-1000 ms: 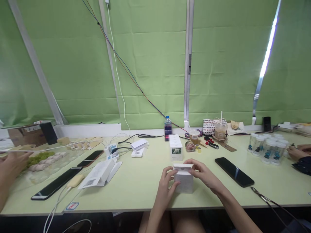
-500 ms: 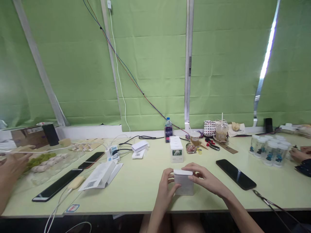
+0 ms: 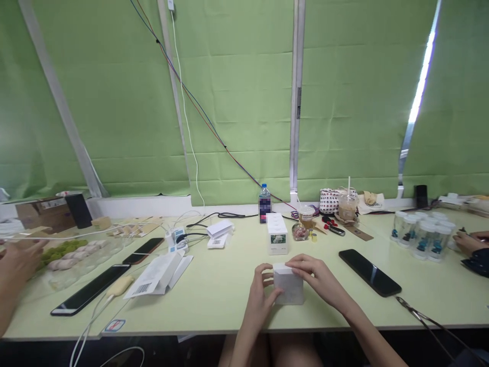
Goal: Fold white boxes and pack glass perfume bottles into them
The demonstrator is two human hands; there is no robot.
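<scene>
1. Your left hand grips the small box, thumb on its near face.
2. Your right hand grasps its top right corner, fingers bent.
3. The small box is upright, nearer you than the bottle.
4. A phone lies right of the bottle.

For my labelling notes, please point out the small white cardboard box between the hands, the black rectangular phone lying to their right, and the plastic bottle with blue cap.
White box [image 3: 289, 290]: head view, near face.
Black phone [image 3: 370, 272]: head view, upper surface.
Plastic bottle [image 3: 265, 206]: head view, dark label.
</scene>
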